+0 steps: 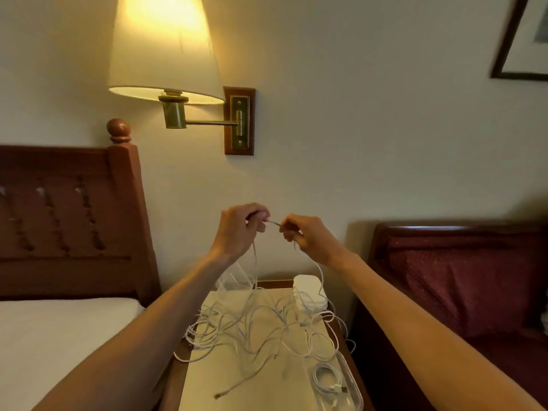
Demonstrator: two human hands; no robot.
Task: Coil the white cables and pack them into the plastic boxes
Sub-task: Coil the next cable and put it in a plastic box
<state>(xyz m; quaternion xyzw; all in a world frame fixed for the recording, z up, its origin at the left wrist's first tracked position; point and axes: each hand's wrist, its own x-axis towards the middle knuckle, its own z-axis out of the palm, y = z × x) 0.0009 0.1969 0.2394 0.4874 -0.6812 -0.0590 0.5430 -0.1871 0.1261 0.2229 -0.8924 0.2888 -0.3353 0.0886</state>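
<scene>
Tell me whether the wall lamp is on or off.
On. The wall lamp has a shade glowing yellow, brightest at its top.

A loose tangle of thin white cables (261,324) sprawls over the small table top, some loops hanging off its edges. One cable (274,223) is lifted clear above the heap, its strands trailing down. A coiled cable (326,378) already lies in a clear plastic box (354,390) at the near right corner; another clear box (234,280) stands at the back, beside a closed white one (308,287).

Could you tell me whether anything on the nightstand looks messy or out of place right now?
Yes: loose white cables lie tangled across the nightstand, some loops hanging over its edges. Only one coil sits packed in a box.
</scene>
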